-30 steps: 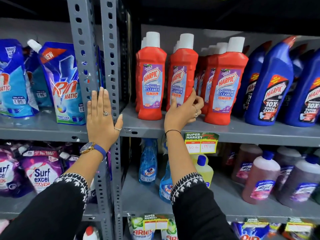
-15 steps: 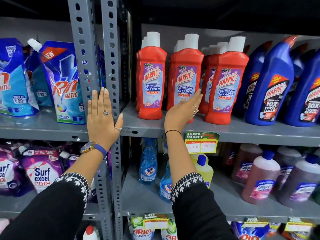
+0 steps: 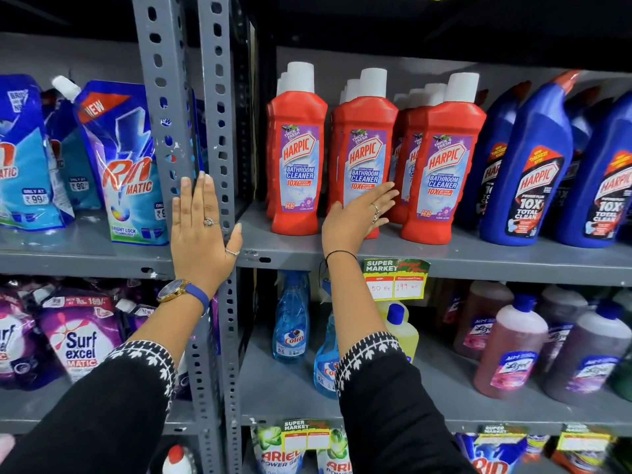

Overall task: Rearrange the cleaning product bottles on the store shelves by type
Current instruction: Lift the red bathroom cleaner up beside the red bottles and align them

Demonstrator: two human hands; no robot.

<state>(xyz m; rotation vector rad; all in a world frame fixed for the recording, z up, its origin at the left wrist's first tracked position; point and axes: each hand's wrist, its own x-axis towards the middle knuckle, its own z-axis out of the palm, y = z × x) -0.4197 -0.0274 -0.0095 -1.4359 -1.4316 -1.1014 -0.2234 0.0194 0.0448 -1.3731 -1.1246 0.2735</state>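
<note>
Head view
Left hand: the left hand [image 3: 201, 230] lies flat with straight, spread fingers against the grey shelf post [image 3: 219, 138], holding nothing; a watch [image 3: 178, 290] with a blue strap sits on the wrist.
Right hand: the right hand [image 3: 355, 218] is open, fingers stretched and slightly apart, laid on the lower front of the middle red bottle [image 3: 364, 155]; it does not grip it.
Red bottles: 3 rows of red bathroom-cleaner bottles with white caps stand upright on the upper shelf [image 3: 478, 258]; the left red bottle [image 3: 297, 155] stands apart from the middle one, and the right red bottle [image 3: 443, 165] is just beside the fingertips.
Blue bottles: blue bottles [image 3: 526, 172] with angled necks stand right of the red ones on the same shelf.
Price tag: a green and yellow price tag [image 3: 395, 278] hangs from the shelf edge, just right of the right wrist.
Lower shelf: spray bottles [image 3: 290, 323], a yellow bottle [image 3: 402, 328] and brown bottles [image 3: 509, 350] stand below.
Left bay: blue detergent pouches [image 3: 126, 165] stand above, purple pouches [image 3: 78, 333] below.
</note>
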